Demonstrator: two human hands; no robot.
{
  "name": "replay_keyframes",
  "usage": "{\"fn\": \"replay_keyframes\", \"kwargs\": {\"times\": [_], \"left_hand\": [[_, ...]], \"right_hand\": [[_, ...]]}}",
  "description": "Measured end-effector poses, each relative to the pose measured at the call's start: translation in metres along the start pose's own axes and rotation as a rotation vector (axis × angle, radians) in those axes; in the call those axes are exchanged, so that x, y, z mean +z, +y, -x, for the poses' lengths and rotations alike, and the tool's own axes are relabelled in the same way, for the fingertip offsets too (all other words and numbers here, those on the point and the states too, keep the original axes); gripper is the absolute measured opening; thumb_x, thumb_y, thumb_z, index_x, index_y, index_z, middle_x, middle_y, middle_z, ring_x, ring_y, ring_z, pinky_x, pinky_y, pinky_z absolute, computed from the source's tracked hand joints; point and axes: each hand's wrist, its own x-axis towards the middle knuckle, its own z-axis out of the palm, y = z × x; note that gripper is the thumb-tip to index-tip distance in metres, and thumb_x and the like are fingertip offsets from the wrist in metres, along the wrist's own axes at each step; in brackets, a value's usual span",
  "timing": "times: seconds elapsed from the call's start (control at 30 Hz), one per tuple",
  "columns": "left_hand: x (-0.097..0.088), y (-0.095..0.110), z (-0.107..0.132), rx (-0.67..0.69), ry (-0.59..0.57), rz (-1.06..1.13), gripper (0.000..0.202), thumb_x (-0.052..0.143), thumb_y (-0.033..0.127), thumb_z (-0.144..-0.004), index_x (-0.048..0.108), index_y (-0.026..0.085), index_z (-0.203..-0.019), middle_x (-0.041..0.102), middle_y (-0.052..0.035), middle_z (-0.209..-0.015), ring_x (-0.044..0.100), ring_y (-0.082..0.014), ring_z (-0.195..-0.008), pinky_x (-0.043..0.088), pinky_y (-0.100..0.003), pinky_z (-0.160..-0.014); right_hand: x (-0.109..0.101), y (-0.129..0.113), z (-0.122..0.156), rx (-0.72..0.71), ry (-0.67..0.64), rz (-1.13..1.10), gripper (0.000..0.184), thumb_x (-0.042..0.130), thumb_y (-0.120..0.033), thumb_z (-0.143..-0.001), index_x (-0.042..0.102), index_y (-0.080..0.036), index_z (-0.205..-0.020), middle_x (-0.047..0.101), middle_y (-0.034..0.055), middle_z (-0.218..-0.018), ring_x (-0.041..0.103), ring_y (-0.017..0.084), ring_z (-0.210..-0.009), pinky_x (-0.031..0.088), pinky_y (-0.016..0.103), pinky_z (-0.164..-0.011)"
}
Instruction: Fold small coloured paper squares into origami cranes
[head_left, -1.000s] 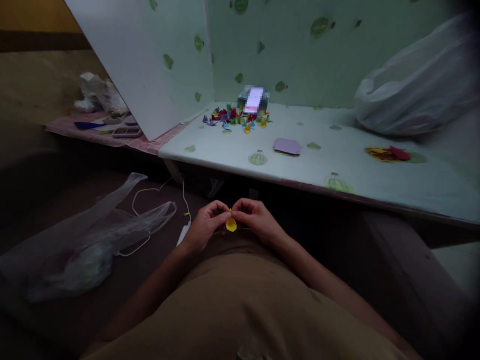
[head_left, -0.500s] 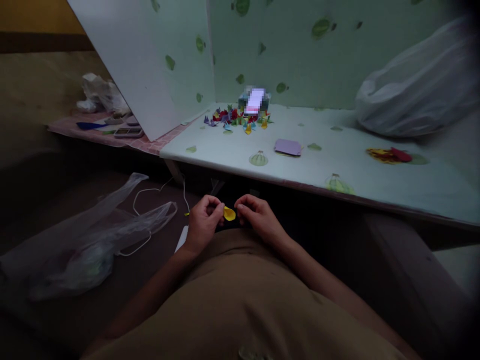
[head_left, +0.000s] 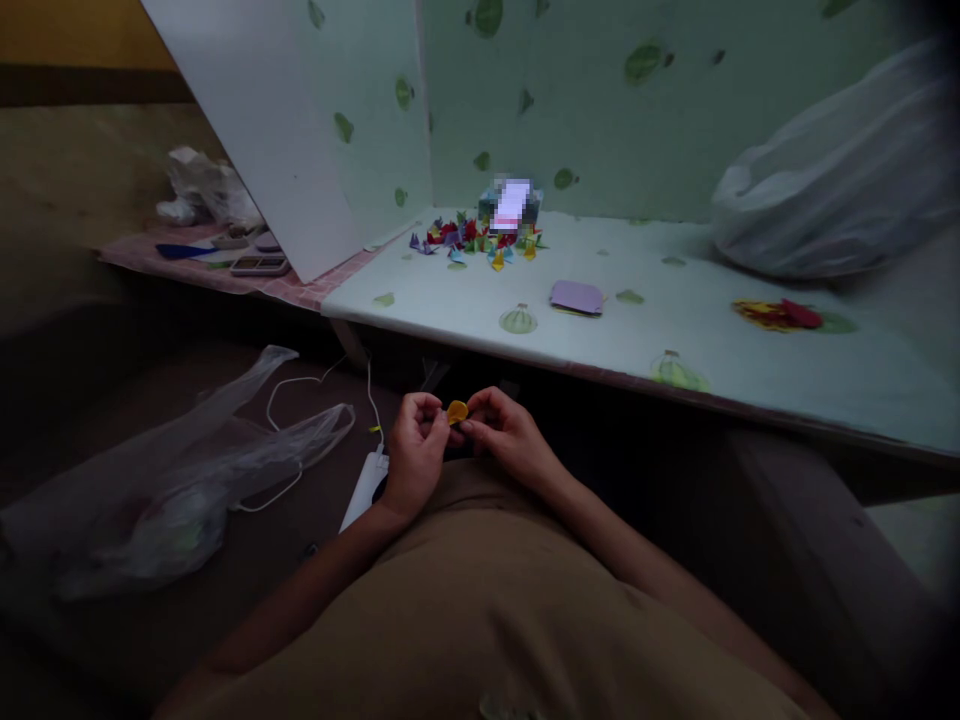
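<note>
A small yellow folded paper piece (head_left: 457,411) sits between my two hands, just below the table's front edge. My left hand (head_left: 415,450) pinches its left side with curled fingers. My right hand (head_left: 504,434) pinches its right side, fingertips pressed together. Both hands hover over my lap, close to my tan shirt.
The low table (head_left: 465,300) carries a heap of coloured folded paper pieces (head_left: 472,238), a purple paper stack (head_left: 575,296), red and yellow papers (head_left: 776,313) and a big white plastic bag (head_left: 832,180). A clear plastic bag (head_left: 187,480), a white cable and a white device (head_left: 364,487) lie on the floor left.
The yellow piece has risen from below my fingers to between the fingertips, and both hands have moved slightly up and closer together again.
</note>
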Motion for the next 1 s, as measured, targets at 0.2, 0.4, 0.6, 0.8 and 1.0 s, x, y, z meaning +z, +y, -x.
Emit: {"fn": "replay_keyframes", "kwargs": {"times": [0.2, 0.4, 0.6, 0.8, 1.0], "left_hand": [[-0.0004, 0.0031, 0.0032, -0.114, -0.103, 0.117, 0.026, 0.067, 0.033, -0.083, 0.052, 0.018, -0.098, 0.061, 0.0030, -0.079, 0.064, -0.0096, -0.055, 0.052, -0.022, -0.055], [-0.0018, 0.0035, 0.0043, -0.173, -0.176, 0.131, 0.030, 0.067, 0.033, -0.082, 0.060, 0.015, -0.105, 0.061, 0.0023, -0.076, 0.062, -0.0094, -0.056, 0.053, -0.022, -0.056], [-0.0034, 0.0030, 0.0054, -0.218, -0.205, 0.140, 0.030, 0.069, 0.035, -0.081, 0.063, 0.015, -0.102, 0.064, -0.0004, -0.081, 0.062, -0.0099, -0.058, 0.054, -0.024, -0.057], [-0.0020, 0.0026, 0.0055, -0.235, -0.190, 0.200, 0.027, 0.068, 0.036, -0.083, 0.061, 0.015, -0.099, 0.069, -0.0031, -0.088, 0.064, -0.0104, -0.059, 0.055, -0.024, -0.058], [-0.0028, -0.0014, 0.0039, -0.205, -0.116, 0.203, 0.027, 0.072, 0.035, -0.080, 0.062, 0.017, -0.096, 0.066, -0.0015, -0.090, 0.064, -0.0100, -0.064, 0.056, -0.023, -0.059]], "right_hand": [[-0.0020, -0.0040, -0.0006, 0.010, 0.028, -0.027, 0.025, 0.069, -0.037, -0.080, 0.059, -0.021, -0.096, 0.056, -0.0054, -0.065, 0.053, 0.011, -0.050, 0.040, 0.024, -0.049], [-0.0039, -0.0075, 0.0003, 0.019, 0.012, -0.028, 0.024, 0.069, -0.038, -0.080, 0.064, -0.020, -0.095, 0.059, -0.0034, -0.068, 0.053, 0.010, -0.051, 0.041, 0.024, -0.050], [-0.0038, -0.0059, 0.0006, 0.065, -0.020, -0.079, 0.022, 0.068, -0.037, -0.081, 0.065, -0.018, -0.091, 0.063, -0.0024, -0.069, 0.055, 0.010, -0.050, 0.044, 0.024, -0.052], [-0.0028, -0.0044, 0.0013, 0.088, -0.055, -0.103, 0.021, 0.067, -0.035, -0.082, 0.066, -0.018, -0.093, 0.066, -0.0013, -0.068, 0.060, 0.012, -0.053, 0.049, 0.026, -0.057], [-0.0024, -0.0068, 0.0021, 0.067, -0.096, -0.053, 0.022, 0.066, -0.033, -0.082, 0.071, -0.018, -0.097, 0.071, 0.0017, -0.079, 0.064, 0.013, -0.059, 0.052, 0.027, -0.061]]}}
